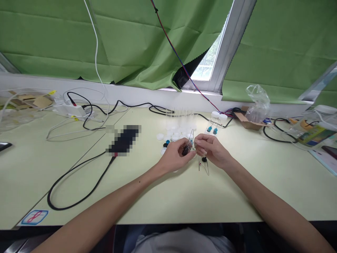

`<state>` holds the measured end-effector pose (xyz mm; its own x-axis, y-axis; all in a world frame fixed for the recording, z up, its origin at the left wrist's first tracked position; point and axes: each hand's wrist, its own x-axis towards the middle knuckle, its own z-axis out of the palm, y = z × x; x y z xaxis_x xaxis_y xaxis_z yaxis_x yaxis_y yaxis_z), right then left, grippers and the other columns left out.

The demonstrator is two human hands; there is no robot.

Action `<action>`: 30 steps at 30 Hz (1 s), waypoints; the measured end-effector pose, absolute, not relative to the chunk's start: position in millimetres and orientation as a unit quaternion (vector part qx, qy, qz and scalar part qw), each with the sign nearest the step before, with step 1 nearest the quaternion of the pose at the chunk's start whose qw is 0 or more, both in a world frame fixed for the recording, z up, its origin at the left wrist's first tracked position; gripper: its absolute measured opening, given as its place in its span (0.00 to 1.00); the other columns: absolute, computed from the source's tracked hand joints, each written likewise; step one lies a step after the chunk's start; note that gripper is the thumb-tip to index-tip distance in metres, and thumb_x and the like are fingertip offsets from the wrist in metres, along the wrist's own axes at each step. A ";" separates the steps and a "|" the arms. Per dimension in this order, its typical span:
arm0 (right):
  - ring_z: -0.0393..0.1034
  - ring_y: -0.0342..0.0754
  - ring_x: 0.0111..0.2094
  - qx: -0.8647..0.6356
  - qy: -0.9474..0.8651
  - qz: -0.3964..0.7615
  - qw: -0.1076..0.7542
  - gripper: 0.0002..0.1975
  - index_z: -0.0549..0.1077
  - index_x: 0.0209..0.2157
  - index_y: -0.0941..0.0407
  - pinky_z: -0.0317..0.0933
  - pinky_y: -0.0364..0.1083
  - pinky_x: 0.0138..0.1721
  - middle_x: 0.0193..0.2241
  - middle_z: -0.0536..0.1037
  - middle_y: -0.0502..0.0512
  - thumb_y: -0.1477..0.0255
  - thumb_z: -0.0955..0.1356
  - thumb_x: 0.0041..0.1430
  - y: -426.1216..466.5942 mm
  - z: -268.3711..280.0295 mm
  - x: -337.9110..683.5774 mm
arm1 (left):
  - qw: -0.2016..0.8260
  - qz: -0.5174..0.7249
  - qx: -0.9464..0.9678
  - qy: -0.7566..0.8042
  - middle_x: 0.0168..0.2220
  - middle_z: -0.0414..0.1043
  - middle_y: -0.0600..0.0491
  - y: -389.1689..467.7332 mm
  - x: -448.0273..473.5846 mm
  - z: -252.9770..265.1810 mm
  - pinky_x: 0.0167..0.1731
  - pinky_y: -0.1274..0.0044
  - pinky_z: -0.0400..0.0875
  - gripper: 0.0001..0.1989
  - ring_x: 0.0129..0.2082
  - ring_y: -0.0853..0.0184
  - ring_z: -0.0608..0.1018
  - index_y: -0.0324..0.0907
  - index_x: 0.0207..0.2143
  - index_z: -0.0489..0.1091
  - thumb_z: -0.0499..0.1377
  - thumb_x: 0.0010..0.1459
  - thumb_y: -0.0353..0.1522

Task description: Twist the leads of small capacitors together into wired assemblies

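At the middle of the table my left hand (175,154) is closed around a small black knob-like part (185,150), from which a thin bent metal wire (192,131) rises. Just right of it, my right hand (210,149) pinches with thumb and fingertips beside that wire; what lies between them is too small to tell. Below the right hand lies another bent wire piece with a black part (204,159) and a tiny red spot. Behind the left hand are small blue and black parts (166,143), partly covered by the hand.
White round caps (160,136) and clear tubes (181,117) sit behind my hands. Farther right are two wire pieces with blue parts (215,131) and white caps. A cabled dark device (125,138) lies left; a cardboard box (250,121) with a plastic bag stands back right.
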<state>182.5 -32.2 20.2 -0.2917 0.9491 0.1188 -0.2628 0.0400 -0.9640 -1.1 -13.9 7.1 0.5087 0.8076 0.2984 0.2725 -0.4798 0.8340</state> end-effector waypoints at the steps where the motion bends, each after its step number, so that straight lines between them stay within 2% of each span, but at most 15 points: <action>1: 0.55 0.38 0.19 -0.325 -0.522 0.615 0.495 0.08 0.74 0.29 0.58 0.49 0.43 0.25 0.15 0.64 0.43 0.68 0.73 0.56 -32.2 20.2 182.8 | 0.377 0.356 0.783 0.344 0.21 0.63 0.59 -14.0 -1.1 7.0 0.23 0.78 0.59 0.11 0.21 0.72 0.67 0.42 0.33 0.65 0.60 0.57 0.40; 12: 0.50 0.38 0.17 -0.322 -0.510 0.634 0.485 0.10 0.74 0.28 0.58 0.48 0.43 0.24 0.13 0.60 0.42 0.67 0.74 0.57 -29.6 17.6 184.2 | 0.383 0.338 0.788 0.344 0.19 0.61 0.60 -16.2 -1.3 6.4 0.22 0.78 0.58 0.13 0.20 0.72 0.67 0.43 0.28 0.58 0.60 0.57 0.38; 23: 0.50 0.38 0.17 -0.331 -0.515 0.625 0.485 0.12 0.73 0.27 0.58 0.48 0.43 0.23 0.12 0.59 0.41 0.65 0.74 0.55 -30.1 18.1 183.6 | 0.399 0.334 0.787 0.332 0.19 0.61 0.59 -15.7 -2.2 10.2 0.20 0.78 0.57 0.14 0.19 0.71 0.68 0.43 0.26 0.59 0.61 0.55 0.39; 30: 0.51 0.37 0.18 -0.336 -0.524 0.616 0.483 0.13 0.72 0.28 0.57 0.47 0.42 0.23 0.13 0.60 0.41 0.64 0.75 0.54 -31.4 18.0 181.0 | 0.414 0.334 0.782 0.325 0.20 0.65 0.59 -16.5 -1.8 11.2 0.22 0.78 0.61 0.11 0.21 0.71 0.70 0.42 0.29 0.62 0.60 0.56 0.37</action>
